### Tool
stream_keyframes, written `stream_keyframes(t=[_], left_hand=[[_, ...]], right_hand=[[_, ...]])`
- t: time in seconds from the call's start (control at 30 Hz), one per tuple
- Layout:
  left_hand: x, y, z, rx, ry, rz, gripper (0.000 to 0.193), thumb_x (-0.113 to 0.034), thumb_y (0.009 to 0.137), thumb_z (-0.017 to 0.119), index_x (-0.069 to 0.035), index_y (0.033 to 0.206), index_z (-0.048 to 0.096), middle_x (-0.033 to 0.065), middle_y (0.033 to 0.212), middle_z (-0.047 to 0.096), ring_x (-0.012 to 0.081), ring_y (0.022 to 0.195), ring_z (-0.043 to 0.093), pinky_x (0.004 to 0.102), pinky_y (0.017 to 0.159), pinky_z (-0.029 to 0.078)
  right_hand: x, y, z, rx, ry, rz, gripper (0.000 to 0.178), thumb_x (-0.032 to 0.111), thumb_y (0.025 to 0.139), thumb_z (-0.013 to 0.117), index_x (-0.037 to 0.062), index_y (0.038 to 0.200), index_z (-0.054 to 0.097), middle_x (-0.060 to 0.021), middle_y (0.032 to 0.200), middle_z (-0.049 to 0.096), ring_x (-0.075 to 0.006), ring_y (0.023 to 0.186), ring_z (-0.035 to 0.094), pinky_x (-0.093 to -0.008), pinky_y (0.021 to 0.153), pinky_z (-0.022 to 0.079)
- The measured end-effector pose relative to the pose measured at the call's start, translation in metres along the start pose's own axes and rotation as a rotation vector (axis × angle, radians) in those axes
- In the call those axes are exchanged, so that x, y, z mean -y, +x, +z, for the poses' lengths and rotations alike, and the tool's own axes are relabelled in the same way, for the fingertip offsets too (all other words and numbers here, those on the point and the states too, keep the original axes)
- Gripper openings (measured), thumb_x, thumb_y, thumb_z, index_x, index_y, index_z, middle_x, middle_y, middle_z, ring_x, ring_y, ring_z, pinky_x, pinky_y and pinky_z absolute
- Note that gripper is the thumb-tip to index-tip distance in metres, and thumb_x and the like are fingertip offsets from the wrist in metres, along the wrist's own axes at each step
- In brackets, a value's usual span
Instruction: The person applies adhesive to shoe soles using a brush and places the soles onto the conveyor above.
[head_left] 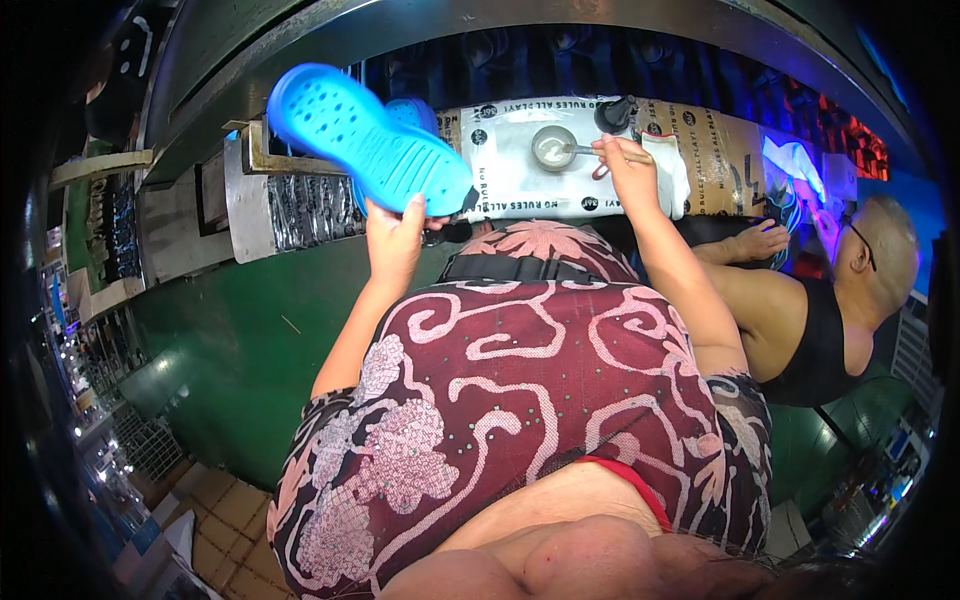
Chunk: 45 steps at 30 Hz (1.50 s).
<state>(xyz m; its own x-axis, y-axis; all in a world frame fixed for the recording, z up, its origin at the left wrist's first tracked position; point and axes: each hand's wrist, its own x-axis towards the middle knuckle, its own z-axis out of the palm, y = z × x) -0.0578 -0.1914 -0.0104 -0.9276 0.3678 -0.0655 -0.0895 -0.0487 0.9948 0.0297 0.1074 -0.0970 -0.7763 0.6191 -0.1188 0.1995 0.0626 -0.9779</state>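
My left hand (397,235) grips the heel end of a bright blue shoe sole (375,145), thumb on top. The sole is raised and tilted, its toe end up to the left, with small holes showing across its front half. Part of another blue sole (408,113) shows behind it. In my right hand (628,165), the fingers close round the thin handle of a brush (588,151). Its far end reaches into a small round bowl (538,146) with whitish liquid; the bristles cannot be made out. The bowl rests on a white sheet (520,185).
A black nozzle-like object (614,116) stands behind my right hand. Printed tape borders the sheet and brown cardboard (722,150) lies to its right. A metal rail (460,22) crosses the far side. At right a co-worker (815,310) sits close by, hands under purple light.
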Motion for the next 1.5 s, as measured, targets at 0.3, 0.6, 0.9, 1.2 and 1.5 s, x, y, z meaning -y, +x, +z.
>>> stream_keyframes(t=[0.3,0.6,0.9,1.2,1.5], left_hand=[[0.002,-0.001,0.003,-0.024,0.116,-0.045,0.032,-0.005,0.086,0.049,0.003,0.112,0.032,0.0163,0.089,0.058,0.0180,0.060,0.061,0.0244,0.051,0.051],[0.009,-0.005,-0.011,-0.088,0.055,-0.044,0.031,-0.005,0.087,0.048,0.003,0.113,0.032,0.0165,0.091,0.058,0.0185,0.061,0.061,0.0247,0.052,0.051],[0.003,0.010,0.012,-0.044,0.054,0.038,0.031,-0.004,0.086,0.050,0.003,0.112,0.034,0.0150,0.089,0.058,0.0165,0.062,0.061,0.0238,0.052,0.051],[-0.016,0.035,0.049,0.067,0.135,0.304,0.039,-0.006,0.080,0.057,0.003,0.114,0.039,0.0133,0.091,0.060,0.0167,0.077,0.061,0.0291,0.071,0.050],[-0.032,0.037,0.072,0.169,0.224,0.458,0.053,-0.003,0.078,0.059,0.005,0.124,0.035,0.0139,0.102,0.058,0.0167,0.090,0.058,0.0293,0.080,0.047]], right_hand=[[-0.033,0.024,0.027,0.080,-0.590,-0.317,0.016,0.025,0.077,0.066,0.0096,0.078,0.069,-0.0083,0.076,0.062,-0.0237,0.068,0.062,-0.0317,0.065,0.047],[-0.019,0.014,0.012,0.074,-0.114,0.037,0.022,0.024,0.082,0.062,0.0027,0.085,0.067,-0.0097,0.083,0.064,-0.0205,0.076,0.060,-0.0281,0.069,0.045],[-0.012,0.007,0.013,0.077,-0.121,-0.001,0.023,0.025,0.083,0.062,0.0028,0.084,0.068,-0.0081,0.081,0.065,-0.0159,0.072,0.059,-0.0273,0.068,0.045],[0.087,-0.046,-0.030,0.015,0.329,-0.186,0.027,0.020,0.092,0.049,-0.0033,0.087,0.063,-0.0083,0.078,0.062,-0.0121,0.072,0.055,-0.0240,0.066,0.042],[0.149,-0.062,-0.009,0.064,-0.181,-0.832,0.013,0.009,0.081,0.059,0.0024,0.071,0.063,-0.0049,0.062,0.059,-0.0191,0.060,0.054,-0.0314,0.066,0.041]])
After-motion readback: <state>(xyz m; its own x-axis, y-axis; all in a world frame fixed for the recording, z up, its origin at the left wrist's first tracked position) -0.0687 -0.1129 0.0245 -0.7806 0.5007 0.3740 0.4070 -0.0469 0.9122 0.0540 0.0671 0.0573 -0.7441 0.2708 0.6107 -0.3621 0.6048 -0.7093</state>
